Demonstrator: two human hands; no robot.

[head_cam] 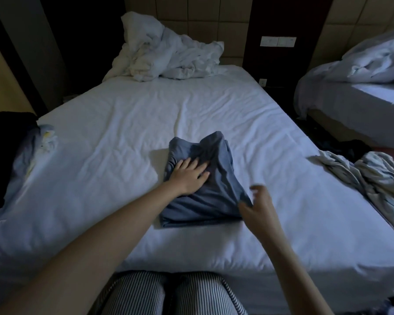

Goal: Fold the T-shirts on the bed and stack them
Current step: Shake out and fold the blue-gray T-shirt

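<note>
Left hand [189, 176] lies flat on the shirt [205, 201], fingers spread. Right hand [258, 205], loosely curved, is by its right corner.

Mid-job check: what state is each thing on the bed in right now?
Blue T-shirt: folded, lying flat.
Left hand: flat, pressing the T-shirt.
Right hand: at T-shirt's near corner, blurred, grip unclear.
Pale garment: crumpled, unfolded, right edge.
Clothes pile: heaped, left edge.
Duvet: bunched, far end.
</note>
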